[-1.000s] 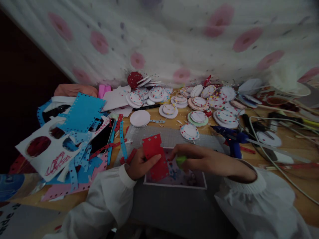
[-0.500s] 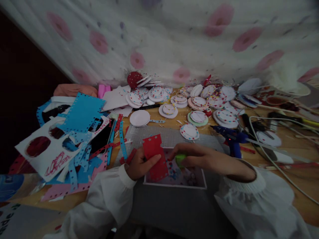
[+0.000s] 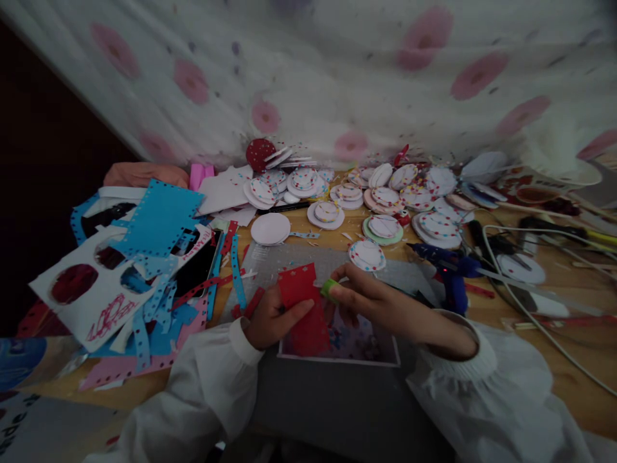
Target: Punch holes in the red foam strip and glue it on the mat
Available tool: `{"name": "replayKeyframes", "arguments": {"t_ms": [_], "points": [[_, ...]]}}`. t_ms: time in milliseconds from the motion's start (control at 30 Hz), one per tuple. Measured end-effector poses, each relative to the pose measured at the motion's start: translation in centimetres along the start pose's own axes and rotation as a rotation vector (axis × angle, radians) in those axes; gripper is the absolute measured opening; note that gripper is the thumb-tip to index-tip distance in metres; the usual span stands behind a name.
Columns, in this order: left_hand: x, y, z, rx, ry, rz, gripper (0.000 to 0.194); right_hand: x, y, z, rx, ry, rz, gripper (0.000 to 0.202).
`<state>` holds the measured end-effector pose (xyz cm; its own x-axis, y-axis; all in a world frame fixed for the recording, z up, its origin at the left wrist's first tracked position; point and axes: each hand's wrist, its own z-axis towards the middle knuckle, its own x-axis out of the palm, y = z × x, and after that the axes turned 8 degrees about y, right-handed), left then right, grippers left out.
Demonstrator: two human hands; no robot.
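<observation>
Red punched paper sheet (image 3: 304, 307) being pinched upright by the left hand (image 3: 270, 319) over a printed tray (image 3: 380, 355) on the grey mat (image 3: 332, 399). Small green punch (image 3: 330, 289) being gripped in the closed right hand (image 3: 380, 303), touching that sheet's right edge. Lying beyond: decorated white discs (image 3: 367, 254), a blue glue gun (image 3: 448, 273), and blue paper scraps (image 3: 159, 222) at left.

The red sheet (image 3: 303, 308) hides the picture's (image 3: 357, 344) left part; the green tool (image 3: 329, 289) is mostly buried in the right hand (image 3: 380, 305).
</observation>
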<state>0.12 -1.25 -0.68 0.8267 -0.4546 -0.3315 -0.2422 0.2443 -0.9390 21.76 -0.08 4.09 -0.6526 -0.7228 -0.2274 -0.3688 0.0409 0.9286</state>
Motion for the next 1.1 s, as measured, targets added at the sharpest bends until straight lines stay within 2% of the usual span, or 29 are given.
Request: {"name": "replayKeyframes", "arguments": {"t_ms": [133,433,700,833,967,1100], "points": [[0.0,-0.1,0.2,0.034,0.016,0.017,0.020,0.2,0.1,0.0,-0.028,-0.026,-0.068,0.038],[-0.1,0.9,0.1,0.096,0.034,0.162,0.017,0.5,-0.3,0.3,-0.046,0.006,-0.073,0.034],[-0.2,0.2,0.4,0.181,0.061,0.231,0.027,0.6,-0.2,0.5,-0.119,0.089,-0.197,0.031],[-0.2,0.0,0.5,0.197,0.056,0.225,0.031,1.0,-0.4,1.0,-0.201,0.068,-0.117,0.031],[-0.2,0.0,0.5,0.204,0.069,0.192,0.036,1.4,-0.6,1.4,-0.151,0.006,-0.048,0.033],[-0.1,0.3,0.0,0.132,0.045,0.189,0.034,1.5,-0.2,1.7,-0.207,0.039,0.154,0.032]]}}
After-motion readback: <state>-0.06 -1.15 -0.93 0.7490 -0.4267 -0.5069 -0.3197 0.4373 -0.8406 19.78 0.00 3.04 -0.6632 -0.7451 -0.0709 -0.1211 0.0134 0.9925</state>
